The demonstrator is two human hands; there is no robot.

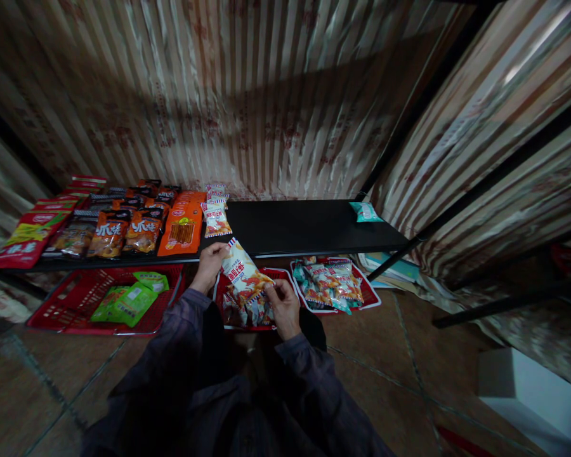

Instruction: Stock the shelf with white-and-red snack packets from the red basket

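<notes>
A white and orange snack bag (243,271) with striped ends is stretched between my two hands, above a red basket. My left hand (210,265) pinches its upper left end, and my right hand (284,307) grips the lower right end. Beneath it, the red basket (288,274) holds more packets, partly hidden by the bag and my hands. Just beyond my left hand, similar snack bags (216,219) lie in a short row on the black shelf (285,227).
Left on the shelf are orange packets (183,223), black-orange bags (109,233) and red bags (28,235). A teal packet (365,212) lies at its right end. Below stand a basket with green bags (131,301) and another basket (374,298) of mixed packets. A black post (409,244) rises at right.
</notes>
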